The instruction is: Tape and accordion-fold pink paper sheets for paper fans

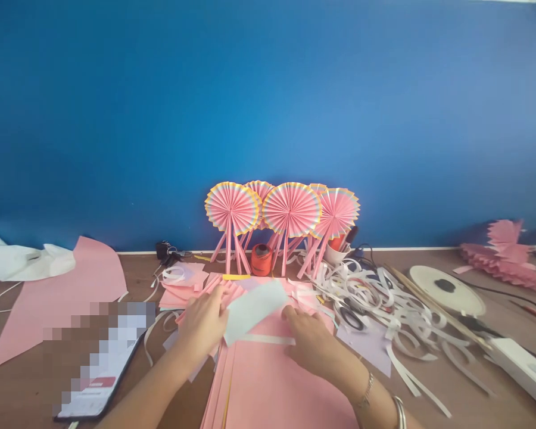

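**Fig.** Head view of my bench, items listed large to small.

**Bkgd:** blue wall fills the upper half. Below it is the wooden table, w/ clutter across it.

**Ctr foreground:** stack of pink sheets, edges slightly fanned on its L side. It runs from under my hands to the bottom edge.

**Far L:** loose pink sheet, lying flat, well apart from the stack.

**Back ctr:** paper fans, pink w/ yellow rims, propped upright against the wall on pink handles.

**R of ctr:** tangle of white strips, curled, just beside the stack. Further R is a white disc, flat on the table.

**Near L:** phone, screen up, near my L forearm.

**My left hand**: fingers curled in and clenched on the L edge of the pale sheet. The sheet is lifted a bit and tilted, over the top end of the stack, btw both hands.

**My right hand**: palm down on the stack, fingers loosely extended, not gripping. The fingertips touch the sheet's lower R edge. Can't tell whether the thumb sits under the paper.

**Orange spool**: upright among the fan handles, behind the sheet.

**White strip**: lies across the stack just below the pale sheet, btw my hands.

**Bracelet**: on my R wrist.
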Available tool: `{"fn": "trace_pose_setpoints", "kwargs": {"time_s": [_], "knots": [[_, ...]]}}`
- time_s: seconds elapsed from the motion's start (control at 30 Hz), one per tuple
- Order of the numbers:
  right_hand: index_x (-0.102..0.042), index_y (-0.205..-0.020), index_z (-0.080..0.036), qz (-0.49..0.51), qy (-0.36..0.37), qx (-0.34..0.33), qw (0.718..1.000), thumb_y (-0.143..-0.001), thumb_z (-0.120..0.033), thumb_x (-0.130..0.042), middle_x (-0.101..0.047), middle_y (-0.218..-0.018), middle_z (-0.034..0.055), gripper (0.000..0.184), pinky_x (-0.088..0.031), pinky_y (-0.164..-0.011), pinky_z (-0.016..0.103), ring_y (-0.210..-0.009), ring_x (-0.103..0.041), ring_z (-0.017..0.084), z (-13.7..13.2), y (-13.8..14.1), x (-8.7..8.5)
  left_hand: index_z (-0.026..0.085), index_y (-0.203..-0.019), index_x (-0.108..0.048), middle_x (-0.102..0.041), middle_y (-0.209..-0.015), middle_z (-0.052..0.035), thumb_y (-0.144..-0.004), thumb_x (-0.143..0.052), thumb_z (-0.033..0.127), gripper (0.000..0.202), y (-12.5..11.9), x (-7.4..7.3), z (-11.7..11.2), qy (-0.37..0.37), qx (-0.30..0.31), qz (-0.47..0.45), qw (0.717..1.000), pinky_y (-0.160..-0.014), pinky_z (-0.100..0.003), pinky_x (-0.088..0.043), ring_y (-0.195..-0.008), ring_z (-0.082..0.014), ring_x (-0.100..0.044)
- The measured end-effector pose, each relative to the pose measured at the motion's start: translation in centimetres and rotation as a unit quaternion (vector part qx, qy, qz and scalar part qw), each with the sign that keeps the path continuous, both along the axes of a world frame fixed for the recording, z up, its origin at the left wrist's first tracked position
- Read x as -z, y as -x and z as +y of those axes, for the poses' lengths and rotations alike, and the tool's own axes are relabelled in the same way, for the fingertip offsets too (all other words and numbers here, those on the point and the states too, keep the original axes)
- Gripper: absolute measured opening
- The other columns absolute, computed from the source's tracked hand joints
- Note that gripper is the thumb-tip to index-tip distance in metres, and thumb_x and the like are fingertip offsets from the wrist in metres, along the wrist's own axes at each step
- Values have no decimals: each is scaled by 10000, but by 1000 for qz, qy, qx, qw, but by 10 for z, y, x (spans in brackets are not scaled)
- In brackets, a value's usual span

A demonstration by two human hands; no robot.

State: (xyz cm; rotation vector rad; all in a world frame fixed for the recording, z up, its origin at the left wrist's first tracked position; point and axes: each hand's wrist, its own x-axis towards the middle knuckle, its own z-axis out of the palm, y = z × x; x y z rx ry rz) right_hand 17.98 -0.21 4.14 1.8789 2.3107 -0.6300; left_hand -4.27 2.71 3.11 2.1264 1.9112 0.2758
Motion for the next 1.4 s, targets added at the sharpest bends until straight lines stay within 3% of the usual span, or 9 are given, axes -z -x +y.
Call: {"fn": "trace_pose_setpoints", "kwargs": {"time_s": [0.17,0.3,0.4,0.53,0.63,0.77,0.9,1.23,1.4], "knots": [[-600,-922,-161,25,12,-9,1000,-644,-65,-526,-647,-872,74,304,-313,-728,319,-819,-561,239,3,-4,4,205,-1010,-559,-686,-769,-16,-771,-469,61,292,-6,2,24,-49,-33,-16,998,-729,-331,-373,-820,-229,-631],[-593,-701,-189,75,16,-36,996,-699,-98,-489,-650,-835,18,137,-324,-768,312,-780,-553,179,6,-9,7,183,-1004,-579,-654,-1034,-103,-817,-465,103,233,-16,9,24,-114,-45,-16,992,-818,-404,-367,-1047,-295,-544],[-598,-675,-192,109,12,-38,993,-755,-127,-450,-654,-792,8,181,-349,-752,298,-743,-556,161,11,-15,7,214,-995,-597,-621,-1107,-84,-881,-469,254,176,-17,8,16,-157,9,-73,985,-882,-399,-372,-1091,-271,-508],[-650,-729,-207,158,-36,-14,987,-781,-151,-447,-674,-791,15,218,-388,-707,293,-734,-579,174,16,-23,3,218,-927,-652,-666,-960,-45,-771,-627,389,233,-16,6,7,-51,105,-262,958,-829,-338,-427,-944,-235,-572],[-686,-777,-219,197,-62,2,978,-779,-167,-474,-693,-815,23,219,-417,-721,307,-759,-604,190,15,-21,-2,202,-759,-679,-670,-802,-21,-717,-653,344,150,-22,11,2,50,73,-317,944,-725,-301,-435,-812,-217,-590],[-709,-883,-219,273,-84,0,958,-785,-221,-569,-716,-881,39,171,-443,-763,307,-827,-622,199,9,-5,-3,178,-619,-663,-616,-675,-24,-743,-606,387,250,-34,19,-4,60,50,-341,937,-651,-289,-421,-698,-194,-562],[-696,-675,-215,302,-110,-33,946,-808,-191,-580,-694,-705,7,178,-440,-734,287,-715,-599,162,11,-1,3,171,-624,-710,-609,-690,-39,-690,-646,435,280,-36,20,-7,90,49,-380,919,-653,-296,-426,-679,-191,-550],[-654,-577,-189,243,-42,-28,969,-813,-291,-561,-639,-667,9,274,-445,-642,261,-655,-577,155,41,-93,-10,152,-605,-699,-656,-650,-35,-672,-627,403,270,-1,17,17,122,34,-415,901,-666,-305,-443,-692,-209,-582],[-686,-641,-173,151,-118,69,979,-847,-284,-473,-675,-690,63,316,-451,-661,315,-686,-616,213,44,-111,-17,166,-531,-644,-578,-552,-4,-681,-623,426,301,-8,19,14,113,26,-417,901,-603,-285,-403,-627,-187,-531]]}}
